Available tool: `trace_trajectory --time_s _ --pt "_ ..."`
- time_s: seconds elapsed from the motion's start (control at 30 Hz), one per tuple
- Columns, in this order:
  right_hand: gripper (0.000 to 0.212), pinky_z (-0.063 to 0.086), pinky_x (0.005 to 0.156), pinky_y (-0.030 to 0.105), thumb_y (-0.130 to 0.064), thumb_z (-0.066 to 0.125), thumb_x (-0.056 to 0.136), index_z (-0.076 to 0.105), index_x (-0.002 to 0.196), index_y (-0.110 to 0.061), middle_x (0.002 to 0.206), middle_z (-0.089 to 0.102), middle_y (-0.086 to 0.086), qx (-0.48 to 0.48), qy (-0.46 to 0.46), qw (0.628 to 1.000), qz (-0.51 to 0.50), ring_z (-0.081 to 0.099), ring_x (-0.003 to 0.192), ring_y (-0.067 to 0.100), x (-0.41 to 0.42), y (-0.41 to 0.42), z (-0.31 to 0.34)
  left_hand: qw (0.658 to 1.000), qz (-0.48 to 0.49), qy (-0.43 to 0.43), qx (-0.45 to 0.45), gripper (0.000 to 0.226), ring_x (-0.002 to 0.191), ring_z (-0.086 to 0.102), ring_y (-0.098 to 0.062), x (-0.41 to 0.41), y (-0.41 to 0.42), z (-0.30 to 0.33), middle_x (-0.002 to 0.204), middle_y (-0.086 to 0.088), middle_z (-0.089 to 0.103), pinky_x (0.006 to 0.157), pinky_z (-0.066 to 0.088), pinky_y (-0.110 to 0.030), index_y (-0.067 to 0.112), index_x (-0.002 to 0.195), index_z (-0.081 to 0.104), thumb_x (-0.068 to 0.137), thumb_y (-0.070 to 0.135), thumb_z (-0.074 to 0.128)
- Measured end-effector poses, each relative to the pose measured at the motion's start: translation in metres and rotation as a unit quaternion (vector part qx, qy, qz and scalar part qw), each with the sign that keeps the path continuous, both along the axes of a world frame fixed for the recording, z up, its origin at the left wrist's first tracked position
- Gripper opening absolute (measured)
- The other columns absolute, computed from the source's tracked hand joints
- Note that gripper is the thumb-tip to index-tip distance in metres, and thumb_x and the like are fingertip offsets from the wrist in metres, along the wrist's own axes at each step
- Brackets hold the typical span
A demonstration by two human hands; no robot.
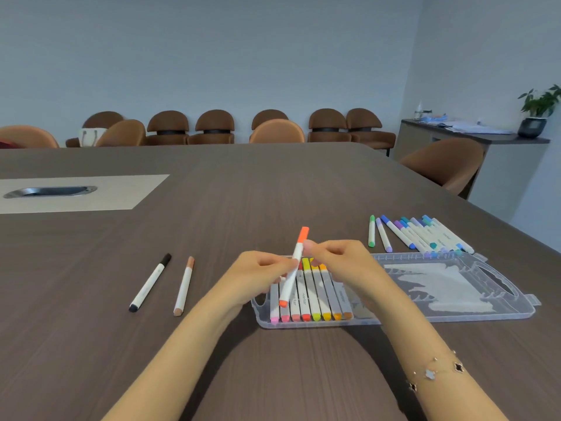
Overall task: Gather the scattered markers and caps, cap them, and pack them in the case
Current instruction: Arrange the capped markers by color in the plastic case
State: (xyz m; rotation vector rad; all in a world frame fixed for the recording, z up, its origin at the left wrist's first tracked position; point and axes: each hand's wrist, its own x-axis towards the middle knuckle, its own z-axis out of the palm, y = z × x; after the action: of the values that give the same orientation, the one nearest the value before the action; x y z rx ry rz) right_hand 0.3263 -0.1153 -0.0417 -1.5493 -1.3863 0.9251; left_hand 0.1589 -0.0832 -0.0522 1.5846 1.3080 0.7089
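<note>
Head-camera view over a dark wood-grain table (273, 183): a person holds an orange marker (293, 270) in both hands above an open clear plastic case (455, 317). The left hand (261, 268) pinches the marker's white barrel at mid-length, fingers curled round it; the right hand (337, 256) pinches it higher up, just below the orange cap at the far end. The marker is tilted, its capped far end raised and its near orange end hanging over the case.

Inside the case's left half lies a row of markers (312, 299) side by side, their near ends running from pink through red and yellow to orange-brown. The case's right half holds a white patterned sheet (437, 284).

To the left of the case, well apart from it, a black marker (150, 282) and a tan marker (184, 286) lie on the table, both capped. Beyond the case's far right edge a cluster of blue, purple and teal markers (425, 235) lies fanned out, with a green marker (371, 231) at its left side.

A bracelet (434, 372) circles the right wrist. Brown chairs (215, 126) line the far wall.
</note>
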Motion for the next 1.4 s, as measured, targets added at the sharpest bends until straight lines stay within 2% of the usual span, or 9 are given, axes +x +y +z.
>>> trace_trajectory --time_s 0.1,0.27,0.43,0.57,0.73,0.93,1.1,1.23,1.4 --pt "0.028 0.041 0.062 0.018 -0.046 0.062 0.086 0.073 0.082 -0.021 0.076 0.065 -0.009 -0.034 0.011 0.999 0.006 0.054 0.075 0.000 -0.003 0.001 -0.003 1.000 -0.002 0.003 0.004 0.025 0.067 0.049 -0.010 0.008 -0.005 -0.003 0.069 0.007 0.058 0.063 0.040 -0.023 0.019 0.085 0.076 0.085 0.042 0.065" --pt "0.029 0.043 0.074 0.028 -0.046 0.057 0.089 0.071 0.089 -0.021 0.087 0.065 -0.004 -0.075 0.008 0.997 -0.015 0.053 0.081 0.008 0.011 0.004 -0.003 0.999 -0.001 0.038 0.027 0.027 0.070 0.057 -0.001 0.000 0.000 -0.004 0.079 0.012 0.068 0.058 0.040 -0.016 0.022 0.082 0.074 0.084 0.046 0.064" --pt "0.038 0.039 0.055 0.021 -0.038 0.049 0.095 0.068 0.087 -0.005 0.080 0.057 0.009 -0.107 -0.117 0.984 -0.076 0.049 0.065 0.013 0.041 0.011 -0.008 0.958 0.191 0.152 0.148 0.012 0.056 0.059 0.002 -0.055 0.025 -0.007 0.069 0.008 0.068 0.045 0.039 -0.006 0.020 0.079 0.072 0.084 0.023 0.062" --pt "0.039 0.041 0.047 0.018 -0.034 0.051 0.095 0.060 0.069 -0.007 0.058 0.058 0.002 -0.147 -0.181 0.970 -0.064 0.056 0.049 0.010 0.046 0.017 -0.022 0.937 0.263 0.188 0.131 0.020 0.068 0.062 -0.017 -0.099 0.041 -0.016 0.071 0.001 0.069 0.060 0.042 -0.023 0.018 0.072 0.070 0.082 0.014 0.052" --pt "0.033 0.042 0.045 0.017 -0.032 0.061 0.090 0.069 0.087 0.001 0.063 0.066 -0.002 -0.131 -0.166 0.974 -0.077 0.060 0.043 0.007 0.048 0.021 -0.028 0.913 0.323 0.220 0.120 0.018 0.082 0.060 -0.024 -0.126 0.050 -0.028 0.077 -0.005 0.069 0.070 0.050 -0.033 0.022 0.075 0.067 0.083 0.015 0.051" --pt "0.035 0.045 0.056 0.021 -0.035 0.063 0.088 0.060 0.067 -0.007 0.064 0.063 0.002 -0.102 -0.200 0.967 -0.117 0.062 0.057 0.012 0.046 0.028 -0.040 0.921 0.306 0.231 0.074 0.016 0.079 0.057 -0.026 -0.125 0.051 -0.029 0.084 -0.011 0.068 0.068 0.048 -0.033 0.009 0.074 0.069 0.084 0.020 0.064" --pt "0.037 0.045 0.059 0.021 -0.036 0.061 0.089 0.055 0.062 -0.010 0.066 0.065 0.005 -0.110 -0.212 0.966 -0.095 0.064 0.061 0.014 0.045 0.026 -0.037 0.928 0.273 0.252 0.015 0.031 0.073 0.053 -0.020 -0.126 0.054 -0.027 0.088 -0.011 0.068 0.062 0.043 -0.028 0.012 0.064 0.062 0.084 0.035 0.067" --pt "0.027 0.043 0.049 0.015 -0.032 0.062 0.088 0.066 0.074 -0.010 0.066 0.066 -0.004 -0.160 -0.200 0.966 -0.028 0.062 0.056 0.008 0.049 0.018 -0.025 0.930 0.251 0.268 0.006 0.033 0.075 0.056 -0.022 -0.124 0.055 -0.026 0.085 -0.009 0.070 0.072 0.049 -0.029 0.011 0.067 0.063 0.084 0.039 0.065" --pt "0.028 0.043 0.054 0.018 -0.030 0.064 0.087 0.060 0.067 -0.012 0.072 0.066 -0.002 -0.171 -0.213 0.962 -0.017 0.062 0.065 0.009 0.052 0.018 -0.025 0.926 0.236 0.296 -0.006 0.034 0.067 0.057 -0.017 -0.116 0.052 -0.026 0.079 -0.006 0.067 0.064 0.047 -0.027 0.007 0.088 0.073 0.079 0.040 0.071"
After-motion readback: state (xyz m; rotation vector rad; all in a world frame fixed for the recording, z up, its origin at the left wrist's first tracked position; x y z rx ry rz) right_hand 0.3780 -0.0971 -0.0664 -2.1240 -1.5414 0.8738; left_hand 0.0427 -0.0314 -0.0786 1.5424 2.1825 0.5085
